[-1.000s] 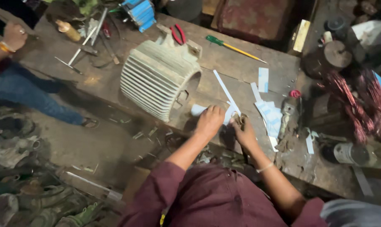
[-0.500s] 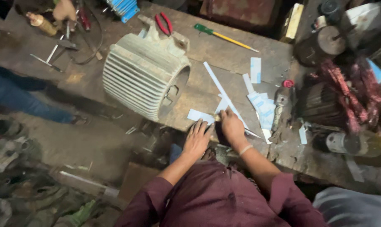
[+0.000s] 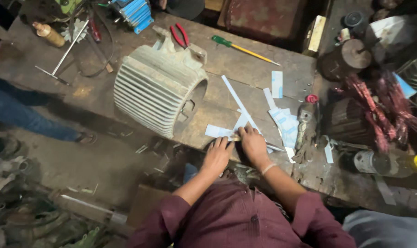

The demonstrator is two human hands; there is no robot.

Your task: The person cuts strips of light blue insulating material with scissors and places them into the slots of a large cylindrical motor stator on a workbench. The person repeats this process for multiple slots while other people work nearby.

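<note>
Two hands, left hand (image 3: 216, 156) flat and right hand (image 3: 253, 143) pressing, pin a paper strip (image 3: 220, 132) at the workbench (image 3: 245, 64) edge, lower centre, steadying it.

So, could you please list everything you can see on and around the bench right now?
Motor housing: one, grey, ribbed, bench left.
Paper strips: several, pale blue-white, bench centre.
Pliers: one, red handles, behind housing.
Screwdriver: one, green and yellow, bench back.
Copper windings: one bundle, reddish, right.
Bottle: one, tan, far left.
Bench: one, brown wood.
Left hand: flat on a strip.
Right hand: pressing strips.
</note>
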